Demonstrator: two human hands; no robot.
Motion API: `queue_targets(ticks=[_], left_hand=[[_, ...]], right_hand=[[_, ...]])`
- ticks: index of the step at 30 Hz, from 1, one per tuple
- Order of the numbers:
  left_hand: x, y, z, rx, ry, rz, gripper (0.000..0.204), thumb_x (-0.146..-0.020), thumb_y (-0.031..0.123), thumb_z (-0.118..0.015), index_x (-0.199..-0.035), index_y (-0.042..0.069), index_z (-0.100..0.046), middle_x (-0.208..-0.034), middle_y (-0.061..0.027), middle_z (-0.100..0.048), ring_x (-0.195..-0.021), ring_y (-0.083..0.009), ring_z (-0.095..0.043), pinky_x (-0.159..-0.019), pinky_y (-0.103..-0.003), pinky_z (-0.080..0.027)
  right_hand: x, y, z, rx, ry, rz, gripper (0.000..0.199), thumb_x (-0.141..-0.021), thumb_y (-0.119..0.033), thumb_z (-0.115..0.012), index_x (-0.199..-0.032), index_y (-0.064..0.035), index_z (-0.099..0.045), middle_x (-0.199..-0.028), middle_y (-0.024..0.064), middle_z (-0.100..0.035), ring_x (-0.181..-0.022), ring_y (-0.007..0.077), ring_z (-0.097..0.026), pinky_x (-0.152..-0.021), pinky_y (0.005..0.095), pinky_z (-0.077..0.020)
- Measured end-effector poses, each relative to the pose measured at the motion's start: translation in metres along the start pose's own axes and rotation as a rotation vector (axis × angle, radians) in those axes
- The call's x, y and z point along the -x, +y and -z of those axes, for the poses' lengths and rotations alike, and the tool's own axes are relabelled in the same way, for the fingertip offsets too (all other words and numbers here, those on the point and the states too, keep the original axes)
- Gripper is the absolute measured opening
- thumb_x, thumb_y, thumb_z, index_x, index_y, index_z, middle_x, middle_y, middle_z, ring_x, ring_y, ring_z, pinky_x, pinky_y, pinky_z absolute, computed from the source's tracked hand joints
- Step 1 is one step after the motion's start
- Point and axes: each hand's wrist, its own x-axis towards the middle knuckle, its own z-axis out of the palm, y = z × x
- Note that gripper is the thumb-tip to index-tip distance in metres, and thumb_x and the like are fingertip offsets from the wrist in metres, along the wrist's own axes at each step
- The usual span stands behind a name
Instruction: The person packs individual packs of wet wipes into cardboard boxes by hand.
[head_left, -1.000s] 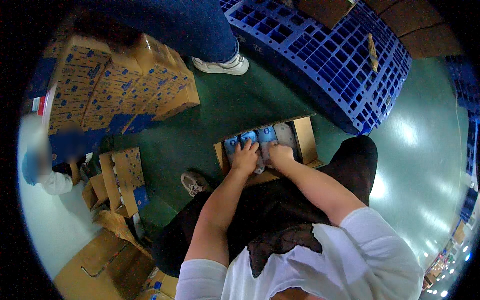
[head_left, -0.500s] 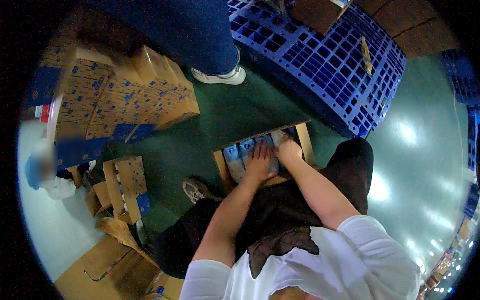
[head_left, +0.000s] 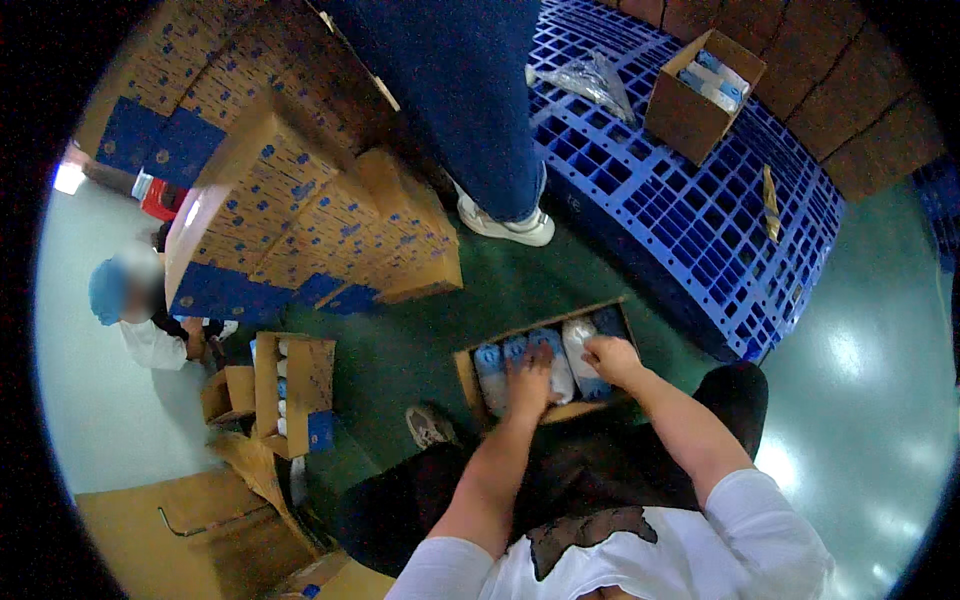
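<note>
An open cardboard box (head_left: 466, 378) sits on the green floor in front of my knees, filled with blue and white wrapped packs (head_left: 572, 345). My left hand (head_left: 527, 385) presses down on the packs near the box's middle, fingers curled over them. My right hand (head_left: 612, 360) rests on the packs toward the box's right side, fingers bent and touching a white pack. Whether either hand actually grips a pack is hidden by the fingers.
A person in blue trousers (head_left: 470, 110) stands just beyond the box. Blue plastic pallets (head_left: 690, 200) lie at the right with another open box (head_left: 690, 110). Stacked printed cartons (head_left: 300, 210) fill the left. Another person (head_left: 135, 310) crouches far left near open boxes (head_left: 295, 390).
My head has lifted a little, so the box sits lower in view. Both hands stay on the packs; the right hand has shifted slightly rightward.
</note>
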Motion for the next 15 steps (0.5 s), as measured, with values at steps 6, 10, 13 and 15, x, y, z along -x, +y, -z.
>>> queue_targets(ticks=[6,10,13,15], left_hand=[[-0.023,-0.039,-0.002,0.822,-0.067,0.168,0.065,-0.071,0.043,-0.067,-0.122,0.006,-0.049,-0.127,-0.0127,-0.046,-0.113,-0.0284,-0.047,-0.097,-0.042,-0.035],[-0.001,0.021,0.105,2.270,-0.219,0.098,0.052,-0.085,0.037,-0.056,-0.120,0.000,-0.046,-0.114,-0.0112,-0.055,-0.102,-0.0225,-0.054,-0.087,-0.033,-0.043],[0.028,0.059,0.143,2.266,-0.222,-0.019,0.054,-0.084,0.034,-0.059,-0.122,0.001,-0.041,-0.112,-0.0110,-0.055,-0.103,-0.0231,-0.053,-0.088,-0.035,-0.043],[0.033,0.066,0.143,2.225,-0.022,0.043,0.053,-0.083,0.031,-0.060,-0.121,0.000,-0.040,-0.109,-0.0106,-0.055,-0.102,-0.0224,-0.053,-0.088,-0.035,-0.042]], right_hand=[[0.050,-0.051,0.092,-0.348,0.359,0.188,0.017,-0.077,-0.012,-0.064,-0.074,-0.0016,-0.050,-0.069,0.0103,-0.045,-0.065,0.0233,-0.053,-0.057,0.0318,-0.0412],[0.067,-0.043,0.143,-1.148,0.148,-0.020,0.019,-0.083,-0.012,-0.060,-0.070,-0.0040,-0.048,-0.069,-0.0008,-0.048,-0.068,0.0112,-0.044,-0.062,0.0242,-0.0365],[0.066,-0.020,0.143,-1.028,0.074,0.029,0.021,-0.087,-0.026,-0.054,-0.097,-0.0076,-0.054,-0.093,0.0020,-0.055,-0.089,0.0132,-0.049,-0.075,0.0263,-0.0389],[0.068,-0.032,0.137,-1.170,0.162,-0.171,0.043,-0.087,-0.038,-0.050,-0.116,-0.0084,-0.043,-0.111,0.0058,-0.049,-0.104,0.0151,-0.043,-0.084,0.0302,-0.0368]])
